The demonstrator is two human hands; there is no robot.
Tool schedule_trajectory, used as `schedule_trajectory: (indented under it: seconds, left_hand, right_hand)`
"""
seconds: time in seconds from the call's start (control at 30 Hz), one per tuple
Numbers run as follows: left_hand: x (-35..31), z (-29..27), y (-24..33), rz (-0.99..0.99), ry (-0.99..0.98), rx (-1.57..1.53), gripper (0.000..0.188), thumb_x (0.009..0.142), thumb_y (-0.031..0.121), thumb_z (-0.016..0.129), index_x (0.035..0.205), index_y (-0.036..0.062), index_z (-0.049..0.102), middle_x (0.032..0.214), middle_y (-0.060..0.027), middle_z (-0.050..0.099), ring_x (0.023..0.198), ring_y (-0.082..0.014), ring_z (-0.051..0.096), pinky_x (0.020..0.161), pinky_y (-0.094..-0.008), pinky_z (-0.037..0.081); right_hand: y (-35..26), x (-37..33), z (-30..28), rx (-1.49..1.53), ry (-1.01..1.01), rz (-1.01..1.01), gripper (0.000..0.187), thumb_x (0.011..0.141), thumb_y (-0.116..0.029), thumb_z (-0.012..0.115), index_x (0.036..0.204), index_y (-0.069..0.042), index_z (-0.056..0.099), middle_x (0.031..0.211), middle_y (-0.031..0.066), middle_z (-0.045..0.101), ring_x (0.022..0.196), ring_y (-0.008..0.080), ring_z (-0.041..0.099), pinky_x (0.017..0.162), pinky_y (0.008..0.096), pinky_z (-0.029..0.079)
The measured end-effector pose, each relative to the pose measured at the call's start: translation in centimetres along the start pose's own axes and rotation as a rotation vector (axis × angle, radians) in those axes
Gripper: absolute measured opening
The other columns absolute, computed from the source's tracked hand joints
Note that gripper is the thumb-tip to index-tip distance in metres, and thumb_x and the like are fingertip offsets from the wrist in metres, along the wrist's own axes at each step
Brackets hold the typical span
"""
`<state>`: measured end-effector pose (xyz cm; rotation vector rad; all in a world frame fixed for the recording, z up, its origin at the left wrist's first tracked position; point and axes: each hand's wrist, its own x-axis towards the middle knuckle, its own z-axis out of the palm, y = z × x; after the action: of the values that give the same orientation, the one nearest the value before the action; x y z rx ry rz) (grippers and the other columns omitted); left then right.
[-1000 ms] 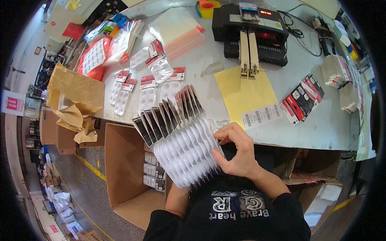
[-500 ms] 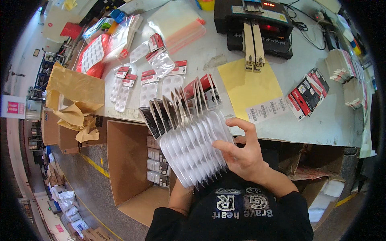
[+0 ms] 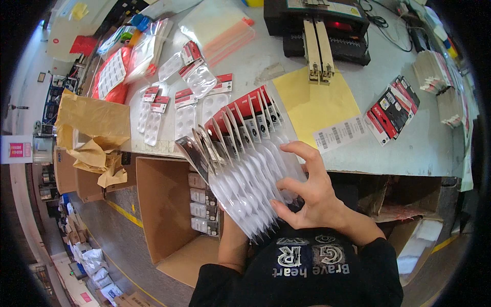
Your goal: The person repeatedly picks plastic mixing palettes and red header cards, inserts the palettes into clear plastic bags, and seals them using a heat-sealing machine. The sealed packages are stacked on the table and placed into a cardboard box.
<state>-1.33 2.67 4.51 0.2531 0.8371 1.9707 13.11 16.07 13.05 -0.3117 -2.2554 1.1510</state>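
A: What have I got in my hands here?

B: A fanned stack of clear plastic blister packs with red-and-black card headers (image 3: 245,158). Your right hand (image 3: 314,197) lies on top of it, fingers spread and pressing the clear shells, thumb at the near edge. It hangs over the near edge of the pale grey work table (image 3: 409,138), above the open brown cardboard box (image 3: 163,215) on the floor.

A: And my left?

B: Your left forearm (image 3: 232,245) runs up under the fan, but the hand itself is hidden behind the packs. I cannot tell how it grips; it seems to carry the stack from beneath.

A: How do I keep the fan tidy?

B: I'd say keep your fingertips spread across several shells, not one, so none slips out, and hold the lower ends bunched where they meet.

A: What's around me?

B: On the table: a yellow paper sheet (image 3: 317,102) with a white barcode label strip (image 3: 340,134), a black desktop machine with two metal bars (image 3: 319,30), loose blister packs (image 3: 184,102), and black-and-red carded packs (image 3: 394,107) to your right. Crumpled brown paper (image 3: 92,128) sits at the left end, and a yellow floor line (image 3: 123,215) runs along the grey concrete floor.
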Motion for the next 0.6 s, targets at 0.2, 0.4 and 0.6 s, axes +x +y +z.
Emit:
schedule_trajectory:
  seconds: [0.2,0.4,0.6]
  left_hand:
    - [0.1,0.3,0.1,-0.005,-0.003,0.013,0.107,0.058,0.049,0.073,0.143,0.0038,0.027,0.141,-0.0165,0.040,0.126,-0.0325,0.045,0.107,-0.0444,0.037]
    - [0.0,0.6,0.1,-0.023,-0.002,0.027,0.109,0.056,0.049,0.074,0.143,0.0025,0.027,0.140,-0.0171,0.041,0.125,-0.0329,0.046,0.107,-0.0446,0.037]
    - [0.0,0.6,0.1,-0.044,-0.008,0.043,0.111,0.054,0.048,0.074,0.143,0.0012,0.026,0.140,-0.0178,0.042,0.125,-0.0333,0.046,0.107,-0.0448,0.037]
  right_hand:
    - [0.0,-0.1,0.6,0.074,0.095,0.091,0.027,0.065,-0.013,0.076,0.089,-0.011,0.065,0.133,0.0203,0.041,0.121,0.0426,0.043,0.099,0.0457,0.040]
    - [0.9,0.0,0.5,-0.027,-0.040,-0.123,0.029,0.068,-0.009,0.071,0.095,-0.019,0.068,0.136,0.0192,0.040,0.123,0.0484,0.039,0.100,0.0497,0.041]
    - [1.1,0.3,0.5,0.034,-0.076,-0.124,0.024,0.067,-0.012,0.071,0.091,-0.017,0.068,0.138,0.0199,0.040,0.125,0.0544,0.032,0.095,0.0554,0.038]
